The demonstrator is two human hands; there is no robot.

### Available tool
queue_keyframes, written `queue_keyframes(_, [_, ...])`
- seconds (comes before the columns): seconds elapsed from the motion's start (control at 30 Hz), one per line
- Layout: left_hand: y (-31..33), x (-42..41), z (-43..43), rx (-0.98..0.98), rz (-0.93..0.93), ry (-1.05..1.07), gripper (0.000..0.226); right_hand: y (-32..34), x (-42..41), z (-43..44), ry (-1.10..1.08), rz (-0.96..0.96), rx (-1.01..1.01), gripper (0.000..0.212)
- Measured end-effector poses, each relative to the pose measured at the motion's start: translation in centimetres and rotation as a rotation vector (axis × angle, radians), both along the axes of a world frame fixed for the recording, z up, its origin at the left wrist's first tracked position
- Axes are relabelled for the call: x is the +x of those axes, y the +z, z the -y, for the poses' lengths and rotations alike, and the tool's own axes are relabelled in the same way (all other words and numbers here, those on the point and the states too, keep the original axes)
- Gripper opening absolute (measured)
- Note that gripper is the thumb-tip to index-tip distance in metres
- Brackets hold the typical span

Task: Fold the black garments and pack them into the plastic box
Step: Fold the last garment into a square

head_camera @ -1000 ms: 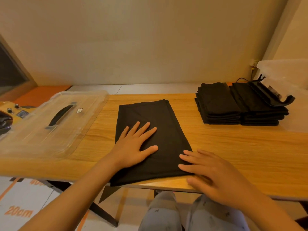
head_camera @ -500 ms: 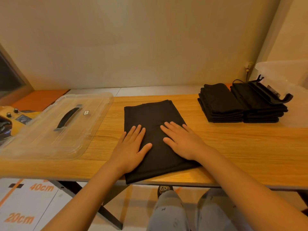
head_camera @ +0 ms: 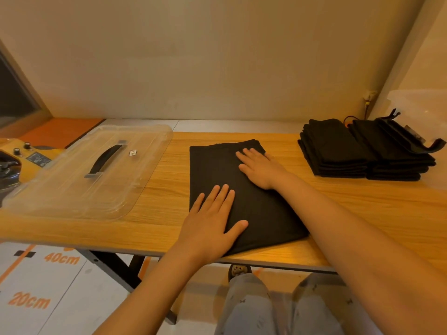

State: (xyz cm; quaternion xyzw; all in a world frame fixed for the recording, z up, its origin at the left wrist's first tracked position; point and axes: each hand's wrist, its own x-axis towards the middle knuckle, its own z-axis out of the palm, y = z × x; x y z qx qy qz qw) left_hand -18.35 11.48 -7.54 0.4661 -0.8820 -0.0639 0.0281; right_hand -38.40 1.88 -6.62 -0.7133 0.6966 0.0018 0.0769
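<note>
A black garment [head_camera: 217, 170], folded into a long rectangle, lies flat in the middle of the wooden table [head_camera: 362, 213]. My left hand [head_camera: 212, 221] presses flat on its near left part, fingers straight. My right hand [head_camera: 260, 166] lies flat on its far right part, fingers pointing left. Two stacks of folded black garments [head_camera: 338, 151] stand at the far right. The clear plastic box [head_camera: 416, 100] sits at the right edge, only partly in view.
The clear box lid [head_camera: 72, 184] with a black handle lies on the table's left side. A yellow device [head_camera: 21, 155] with knobs sits at the far left. A black hanger [head_camera: 411, 139] rests on the right stack. My knees [head_camera: 266, 310] are under the table's front edge.
My right hand has slid from the garment's near right edge up to its far right part. My left hand has shifted slightly toward the near left part.
</note>
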Motion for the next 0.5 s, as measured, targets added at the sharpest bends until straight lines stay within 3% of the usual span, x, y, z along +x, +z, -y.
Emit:
queue_keyframes(0.1, [-0.1, 0.2, 0.2, -0.014, 0.000, -0.029, 0.085, 0.6, -0.5, 1.4, -0.119, -0.034, -0.056, 0.055])
queue_keyframes(0.17, [-0.2, 0.2, 0.2, -0.022, -0.013, -0.028, 0.092, 0.8, 1.4, 2.0, -0.021, -0.023, -0.082, 0.054])
queue_keyframes(0.27, [-0.3, 0.2, 0.0, -0.019, -0.026, -0.031, 0.091, -0.2, 3.0, 3.2, 0.068, 0.012, -0.020, 0.053])
queue_keyframes(0.43, [-0.5, 0.2, -0.1, -0.014, -0.049, -0.033, 0.091, 0.5, -1.1, 5.1, -0.134, -0.034, -0.010, 0.054])
queue_keyframes(0.5, [-0.3, 0.0, 0.0, -0.013, -0.056, -0.019, 0.090, 0.9, -1.0, 3.9, -0.088, -0.051, -0.057, 0.054])
